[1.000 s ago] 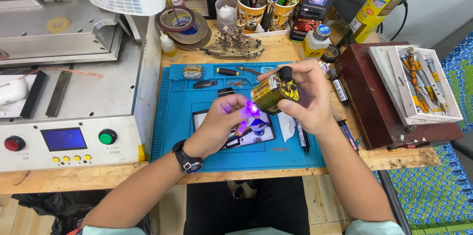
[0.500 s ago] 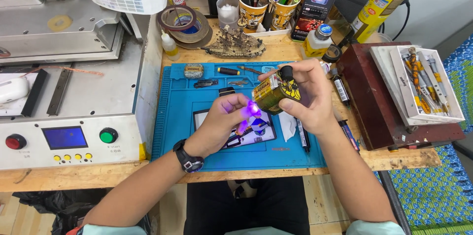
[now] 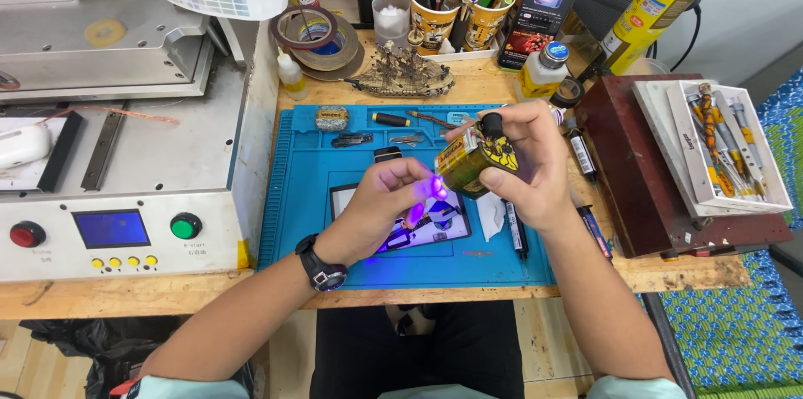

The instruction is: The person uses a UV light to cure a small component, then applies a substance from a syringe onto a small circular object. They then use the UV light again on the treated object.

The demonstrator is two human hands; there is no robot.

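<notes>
1. Left hand (image 3: 386, 202), wristwatch (image 3: 321, 268) on the wrist: fingers pinched around a small part at the fingertips, lit violet. What the part is cannot be told; it is too small and washed out by the glow. It hangs just above the flat phone-like panel (image 3: 400, 217).

2. Flat phone-like panel: lies face up on the blue work mat (image 3: 309, 190), long axis running left to right, slightly tilted. It sits under both hands and touches neither.

3. Right hand (image 3: 529, 166): clenched around a small yellow-and-black lamp (image 3: 475, 161), thumb under it and fingers wrapped over the far side.

4. Small yellow-and-black lamp: held above the mat's middle. Its long axis slants from upper right to lower left, black cap up and away, lit end pointing down-left at the left fingertips and almost touching them.

5. Handling note, as a judgement: the light does its work best if the lamp keeps aimed squarely at the pinched part and close to it. Both wrists are best kept low and steady, and the left fingers should not shade the spot.

6. Far edge of the mat: small metal tools (image 3: 393, 130) in a row.

7. Beyond the mat: cups of scissors and pens (image 3: 456, 6), tape rolls (image 3: 314, 35), an upright phone (image 3: 539, 18).
</notes>
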